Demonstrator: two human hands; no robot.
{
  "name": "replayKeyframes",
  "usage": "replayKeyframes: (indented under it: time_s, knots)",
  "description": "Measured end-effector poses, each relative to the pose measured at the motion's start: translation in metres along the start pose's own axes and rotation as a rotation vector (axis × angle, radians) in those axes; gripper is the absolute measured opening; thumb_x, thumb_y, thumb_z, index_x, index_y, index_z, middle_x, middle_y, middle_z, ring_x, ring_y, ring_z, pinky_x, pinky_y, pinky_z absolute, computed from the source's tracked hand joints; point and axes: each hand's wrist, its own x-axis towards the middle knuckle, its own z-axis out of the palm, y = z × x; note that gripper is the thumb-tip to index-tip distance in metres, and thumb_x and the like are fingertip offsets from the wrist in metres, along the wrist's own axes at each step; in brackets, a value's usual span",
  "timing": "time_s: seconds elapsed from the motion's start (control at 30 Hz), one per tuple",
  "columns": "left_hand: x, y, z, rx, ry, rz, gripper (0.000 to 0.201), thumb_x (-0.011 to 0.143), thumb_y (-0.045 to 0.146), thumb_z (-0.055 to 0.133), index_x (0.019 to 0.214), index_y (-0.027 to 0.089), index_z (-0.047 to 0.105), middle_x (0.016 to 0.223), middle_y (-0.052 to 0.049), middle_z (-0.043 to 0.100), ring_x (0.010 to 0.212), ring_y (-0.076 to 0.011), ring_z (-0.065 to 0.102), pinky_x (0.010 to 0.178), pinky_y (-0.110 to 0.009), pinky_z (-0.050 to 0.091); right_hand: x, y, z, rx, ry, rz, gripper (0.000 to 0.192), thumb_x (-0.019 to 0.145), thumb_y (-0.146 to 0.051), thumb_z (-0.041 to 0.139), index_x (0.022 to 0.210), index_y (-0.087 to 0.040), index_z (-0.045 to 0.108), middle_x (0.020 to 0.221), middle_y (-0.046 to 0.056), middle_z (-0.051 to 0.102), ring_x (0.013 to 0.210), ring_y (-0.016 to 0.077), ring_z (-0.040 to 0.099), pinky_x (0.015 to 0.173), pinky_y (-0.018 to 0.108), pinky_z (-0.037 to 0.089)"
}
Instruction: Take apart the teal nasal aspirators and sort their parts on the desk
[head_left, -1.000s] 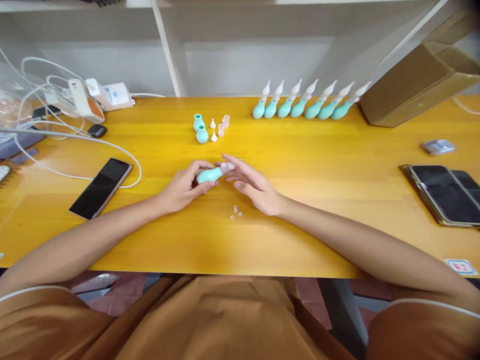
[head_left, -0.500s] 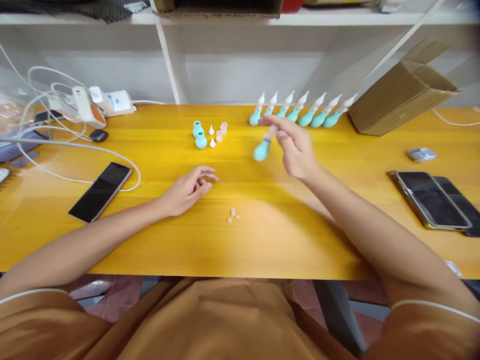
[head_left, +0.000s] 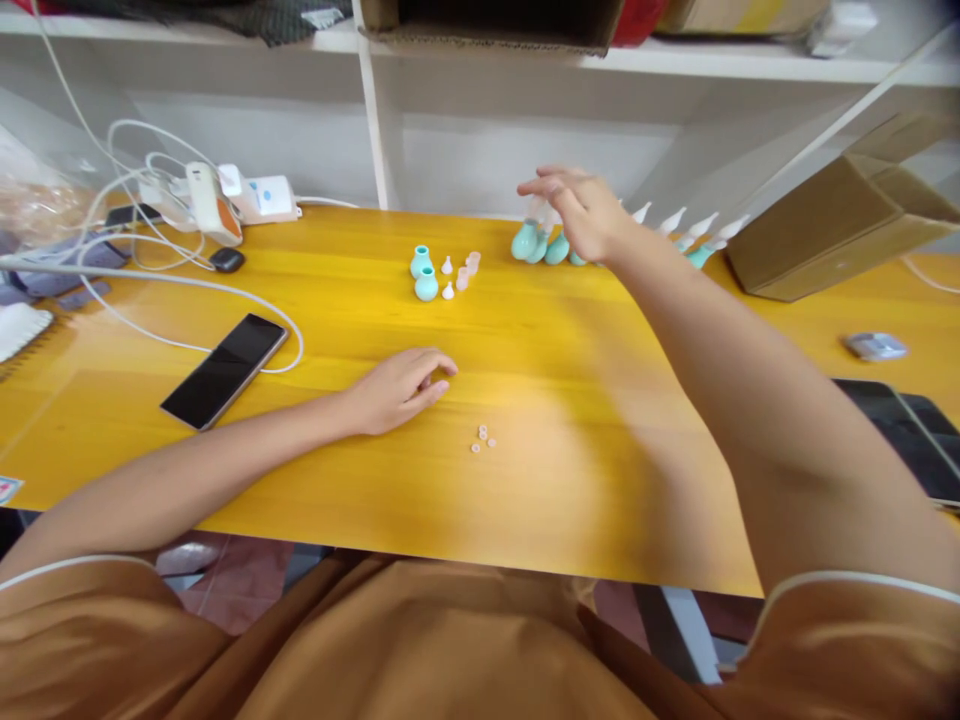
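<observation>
Here, in the head view, the right hand (head_left: 581,212) reaches to the far edge of the yellow table (head_left: 600,400), at about one o'clock from the table's middle. Its fingers (head_left: 541,186) are loosely spread over the left end of the row of teal bulb aspirators (head_left: 534,242) — whether they pinch the nearest one I cannot tell, as the hand hides its tip. The left hand (head_left: 397,388) rests on the tabletop at centre, fingers curled slackly together, holding nothing. Small clear rings (head_left: 484,438) lie just beside it, at four o'clock. Loose teal bulbs and white tips (head_left: 442,272) sit at twelve o'clock from that hand — a black phone (head_left: 225,370) at nine.
</observation>
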Motion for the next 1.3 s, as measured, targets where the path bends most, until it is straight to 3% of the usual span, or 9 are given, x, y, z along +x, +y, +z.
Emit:
replayKeyframes:
  time_s: [0.17,0.27,0.6,0.73,0.83,0.97,1.1,1.2,1.3]
  knots:
    - [0.000,-0.001,0.002,0.020,-0.015,0.030,0.029,0.113,0.034,0.049,0.129,0.017,0.065,0.112,-0.011,0.074,0.089,-0.0214,0.068,0.090,-0.038,0.056,0.009,0.003,0.015,-0.059,0.004,0.017,0.056,0.125,-0.048,0.032,0.144,-0.016,0.074,0.153,0.016,0.074,0.163,0.0275,0.049,0.135,0.057,0.031]
    - [0.000,-0.002,0.003,0.018,-0.019,0.038,0.028,0.112,0.034,0.049,0.128,0.017,0.065,0.117,-0.012,0.074,0.090,-0.0215,0.068,0.093,-0.039,0.056,0.011,0.009,0.022,-0.063,-0.012,0.047,0.052,0.125,-0.043,0.034,0.141,-0.015,0.074,0.152,0.016,0.075,0.161,0.0262,0.048,0.134,0.060,0.024]
    - [0.001,-0.003,0.004,0.021,-0.012,0.061,0.027,0.112,0.034,0.050,0.128,0.018,0.065,0.121,-0.013,0.074,0.093,-0.0228,0.069,0.096,-0.041,0.057,0.015,0.031,0.029,0.003,-0.047,0.020,0.056,0.115,-0.073,0.045,0.121,-0.027,0.076,0.138,0.007,0.082,0.157,0.0251,0.046,0.134,0.062,0.012]
    - [0.001,-0.004,0.004,0.026,-0.018,0.057,0.027,0.113,0.034,0.050,0.128,0.017,0.065,0.123,-0.013,0.074,0.093,-0.0223,0.069,0.097,-0.040,0.057,0.014,0.033,0.026,-0.031,-0.023,0.055,0.063,0.117,-0.070,0.038,0.127,-0.021,0.076,0.147,0.013,0.077,0.157,0.0290,0.048,0.134,0.064,0.014]
    - [0.001,-0.003,0.004,0.022,-0.016,0.063,0.027,0.113,0.034,0.050,0.128,0.017,0.065,0.124,-0.014,0.074,0.095,-0.0231,0.070,0.097,-0.041,0.057,0.014,0.033,0.021,0.017,-0.021,0.061,0.062,0.112,-0.078,0.041,0.124,-0.029,0.077,0.149,0.007,0.076,0.155,0.0315,0.050,0.135,0.063,0.019]
    - [0.001,-0.003,0.004,0.028,-0.016,0.072,0.026,0.113,0.033,0.050,0.129,0.018,0.065,0.127,-0.015,0.074,0.098,-0.0234,0.071,0.099,-0.041,0.058,0.012,0.014,0.012,0.110,0.066,0.006,0.050,0.106,-0.084,0.051,0.117,-0.041,0.074,0.149,-0.004,0.076,0.153,0.0311,0.048,0.137,0.061,0.017]
    - [0.000,-0.003,0.004,0.032,-0.012,0.082,0.026,0.113,0.032,0.050,0.130,0.018,0.065,0.128,-0.014,0.074,0.102,-0.0238,0.072,0.102,-0.041,0.058,-0.002,-0.028,0.014,0.031,0.175,-0.150,0.037,0.108,-0.066,0.058,0.118,-0.035,0.075,0.143,0.005,0.078,0.138,0.0321,0.058,0.131,0.063,0.031]
    - [0.000,-0.002,0.004,0.029,-0.021,0.075,0.026,0.113,0.033,0.050,0.130,0.018,0.064,0.129,-0.015,0.074,0.102,-0.0243,0.071,0.102,-0.042,0.058,-0.015,-0.055,0.031,0.071,0.092,-0.205,0.025,0.106,-0.046,0.061,0.109,-0.030,0.079,0.126,0.009,0.082,0.115,0.0315,0.071,0.114,0.059,0.052]
    - [0.000,-0.001,0.003,0.030,-0.031,0.064,0.027,0.114,0.033,0.049,0.131,0.017,0.064,0.130,-0.016,0.073,0.103,-0.0248,0.071,0.103,-0.043,0.058,-0.027,-0.071,0.055,0.150,-0.001,-0.307,0.023,0.100,-0.031,0.062,0.106,-0.025,0.083,0.122,0.010,0.083,0.107,0.0305,0.077,0.099,0.051,0.061]
